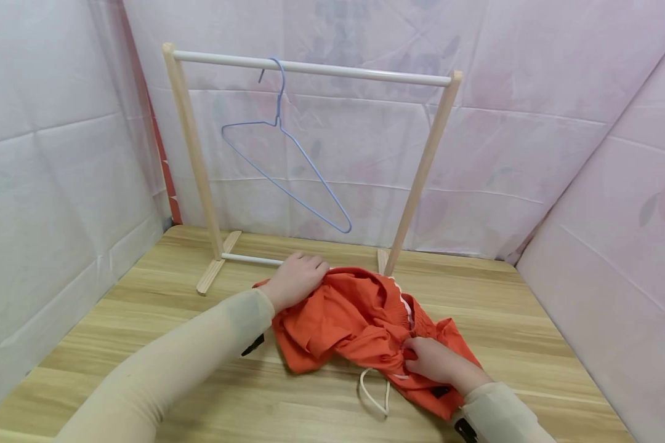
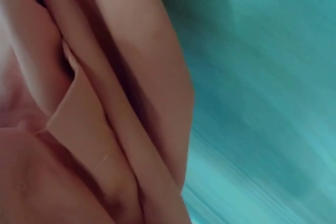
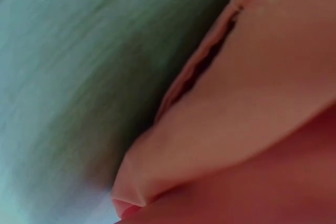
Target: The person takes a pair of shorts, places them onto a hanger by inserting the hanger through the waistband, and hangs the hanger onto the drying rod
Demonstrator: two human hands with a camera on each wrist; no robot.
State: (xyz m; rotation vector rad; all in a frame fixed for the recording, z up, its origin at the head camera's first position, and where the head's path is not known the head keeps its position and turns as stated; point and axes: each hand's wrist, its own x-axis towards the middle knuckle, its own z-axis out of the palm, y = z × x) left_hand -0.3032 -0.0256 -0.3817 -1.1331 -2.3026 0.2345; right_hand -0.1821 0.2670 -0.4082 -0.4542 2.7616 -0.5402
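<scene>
A crumpled pair of orange drawstring shorts (image 1: 343,320) lies on the table, with a gathered waistband at its right and a cream cord (image 1: 372,400) looping out at the front. My left hand (image 1: 296,280) grips the cloth at its far left side; the fingertips are hidden. Lower right, my right hand (image 1: 435,362) pinches the fabric near the waistband, fingers curled into the folds. In the left wrist view, folds of the shorts (image 2: 142,77) fill the left half. The right wrist view has a seamed edge of the shorts (image 3: 226,119) close up.
Behind the shorts stands a wooden rack (image 1: 423,172) with a white top rail (image 1: 354,72). A blue wire hanger (image 1: 310,161) hangs from that rail, left of its middle. The wood-grain table (image 1: 161,314) is enclosed by pale cloth walls (image 1: 532,135) at the back and sides.
</scene>
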